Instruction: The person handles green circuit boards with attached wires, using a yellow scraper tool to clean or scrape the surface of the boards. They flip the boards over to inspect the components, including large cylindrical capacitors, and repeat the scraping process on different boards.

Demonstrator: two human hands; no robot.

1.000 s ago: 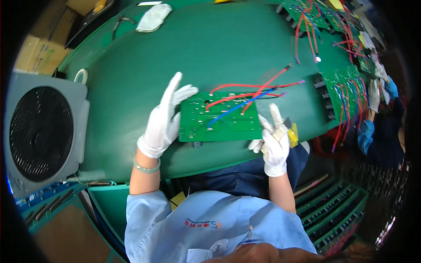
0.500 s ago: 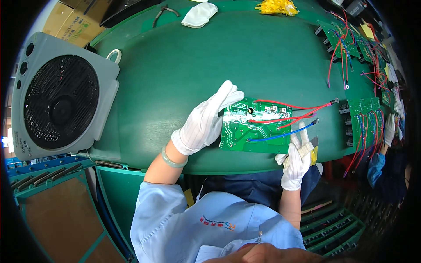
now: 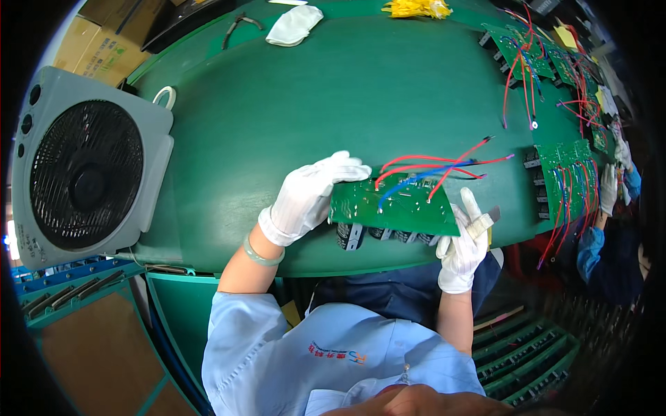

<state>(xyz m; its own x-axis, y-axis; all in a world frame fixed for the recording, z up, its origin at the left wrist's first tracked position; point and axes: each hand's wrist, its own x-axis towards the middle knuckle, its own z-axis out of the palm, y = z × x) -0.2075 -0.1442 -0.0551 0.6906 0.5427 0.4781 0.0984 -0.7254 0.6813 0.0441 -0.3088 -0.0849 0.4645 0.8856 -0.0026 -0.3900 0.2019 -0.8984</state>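
My left hand [image 3: 302, 199], in a white glove, grips the left edge of a green circuit board [image 3: 409, 210]. The board is tilted, its far edge raised, so large black cylindrical parts [image 3: 349, 236] show beneath the near edge. Several red wires [image 3: 416, 159] and a blue wire [image 3: 394, 191] rise from its upper face and reach off to the right. My right hand [image 3: 463, 251], also gloved, is closed at the board's near right corner, its index finger raised. A small grey flat piece [image 3: 494, 214] sticks out by its fingers; its kind is unclear.
More wired circuit boards [image 3: 570, 156] lie along the right, near a co-worker's gloved hand [image 3: 608, 188]. A grey box fan [image 3: 87, 173] stands at the left. Far back are pliers [image 3: 241, 26], a white mask-like cloth item [image 3: 295, 26] and a yellow bundle [image 3: 416, 8] on the green table [image 3: 312, 97].
The board has tipped from nearly face-up, bringing the black parts underneath into sight. Its wires have swung upward. My view has shifted slightly to the right.
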